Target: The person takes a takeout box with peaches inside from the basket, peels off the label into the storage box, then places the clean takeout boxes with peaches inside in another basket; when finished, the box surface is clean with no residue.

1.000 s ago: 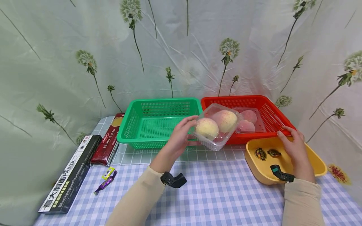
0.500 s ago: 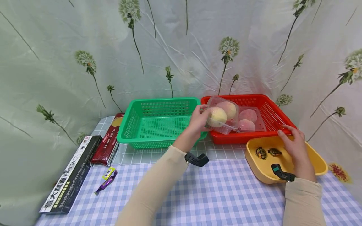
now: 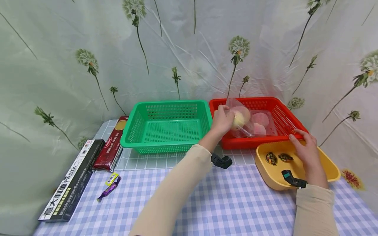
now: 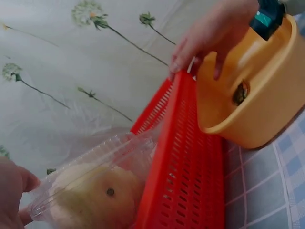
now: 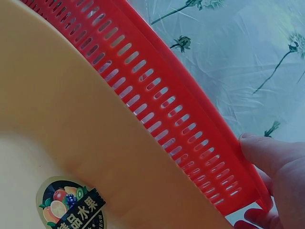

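My left hand (image 3: 222,121) grips one side of a clear plastic box of peaches (image 3: 240,118), tilted inside the left part of the red basket (image 3: 236,144). In the left wrist view, fingertips lie at the edge of the clear box (image 4: 93,195), whose pale peach shows a dark stem spot. Another clear pack of pink peaches (image 3: 260,120) lies in the basket, to the right of the held one and partly overlapped by it. My right hand (image 3: 308,152) pinches the basket's front right corner, with the thumb over the rim (image 5: 233,143) and the fingers below.
A yellow basin (image 3: 271,178) with fruit stickers stands in front of the red basket, under my right forearm. Left of it is a green basket (image 3: 165,147). Farther left lie a red spaghetti pack (image 3: 110,147), a black pasta box (image 3: 72,183) and two small wrapped sweets (image 3: 109,190).
My left hand has carried the peach box rightward and back, from in front of the baskets down into the red basket. My right hand has stayed at the basket's corner.
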`<state>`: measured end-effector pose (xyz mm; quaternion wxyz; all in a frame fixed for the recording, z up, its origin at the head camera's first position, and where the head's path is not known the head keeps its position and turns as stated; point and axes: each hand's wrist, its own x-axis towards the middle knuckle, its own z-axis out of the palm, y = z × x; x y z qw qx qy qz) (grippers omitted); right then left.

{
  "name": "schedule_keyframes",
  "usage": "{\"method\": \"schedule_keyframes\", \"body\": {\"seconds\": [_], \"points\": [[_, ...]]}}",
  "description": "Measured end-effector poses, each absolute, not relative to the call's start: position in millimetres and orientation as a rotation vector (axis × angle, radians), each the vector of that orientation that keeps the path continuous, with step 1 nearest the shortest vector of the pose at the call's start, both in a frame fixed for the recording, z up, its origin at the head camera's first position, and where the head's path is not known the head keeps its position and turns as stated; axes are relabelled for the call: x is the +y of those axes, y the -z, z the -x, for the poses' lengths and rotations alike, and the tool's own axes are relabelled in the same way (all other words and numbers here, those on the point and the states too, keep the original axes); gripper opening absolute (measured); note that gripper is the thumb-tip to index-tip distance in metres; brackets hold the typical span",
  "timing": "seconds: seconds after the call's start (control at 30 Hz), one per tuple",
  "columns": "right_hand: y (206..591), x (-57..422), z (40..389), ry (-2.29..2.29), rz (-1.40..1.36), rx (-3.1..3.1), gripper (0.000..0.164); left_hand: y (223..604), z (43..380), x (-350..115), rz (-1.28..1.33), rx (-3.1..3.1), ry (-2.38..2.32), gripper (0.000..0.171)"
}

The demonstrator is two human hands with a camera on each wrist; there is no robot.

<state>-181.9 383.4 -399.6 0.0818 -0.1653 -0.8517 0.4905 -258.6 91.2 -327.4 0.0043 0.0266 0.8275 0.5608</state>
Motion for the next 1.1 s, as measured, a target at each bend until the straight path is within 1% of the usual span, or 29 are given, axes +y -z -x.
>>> {"method": "schedule_keyframes", "body": {"seconds": [0.23, 0.33, 0.43, 0.53, 0.63, 0.73, 0.87, 0.97, 1.1], "points": [[401, 384, 184, -1.504, 0.496, -2.509, 0.069, 335, 257, 101, -0.134, 2.643, -1.578, 0.024], [401, 384, 184, -1.51, 0.502, -2.507, 0.069, 335, 256, 103, -0.149, 2.66, -1.455, 0.025], [401, 383, 184, -1.504, 0.516, -2.505, 0.068, 334, 254, 104, -0.178, 2.659, -1.348, 0.033], [401, 382, 184, -1.49, 0.524, -2.506, 0.068, 334, 253, 103, -0.203, 2.632, -1.304, 0.046], [399, 382, 185, -1.486, 0.519, -2.508, 0.068, 336, 255, 102, -0.209, 2.55, -1.37, 0.053], [398, 382, 185, -1.492, 0.515, -2.509, 0.068, 339, 258, 100, -0.203, 2.458, -1.469, 0.054], [398, 382, 184, -1.489, 0.511, -2.515, 0.068, 343, 257, 98, -0.203, 2.416, -1.55, 0.06], [399, 382, 184, -1.488, 0.508, -2.515, 0.067, 347, 253, 94, -0.225, 2.403, -1.641, 0.056], [398, 382, 183, -1.471, 0.513, -2.528, 0.067, 354, 246, 89, -0.308, 2.381, -1.806, 0.047]]}}
